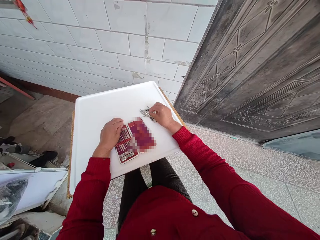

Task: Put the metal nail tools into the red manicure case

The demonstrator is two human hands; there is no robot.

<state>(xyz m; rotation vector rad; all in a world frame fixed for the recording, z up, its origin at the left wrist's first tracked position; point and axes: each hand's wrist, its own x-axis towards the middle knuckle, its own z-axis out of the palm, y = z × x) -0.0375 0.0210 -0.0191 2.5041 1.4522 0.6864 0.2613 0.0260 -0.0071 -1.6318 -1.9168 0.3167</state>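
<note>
An open manicure case [121, 157] lies on a white tabletop [105, 103], with a row of slim metal tools and a nail clipper strapped in its red-lined left half. The purple and red lid half [142, 135] is partly blurred out. My left hand [110, 133] curls over the case's upper left edge, fingers together. Beyond the lid, my right hand [161, 114] pinches at silver nail nippers [144, 112] on the table, thumb and fingers closed. Other small metal pieces near those fingertips are partly hidden by the hand.
A white tiled wall [120, 46] stands behind the table. To the right is a dark embossed metal door [225, 73]. White bins with dark items [32, 163] crowd the lower left. My legs [155, 176] are close to the table's front edge.
</note>
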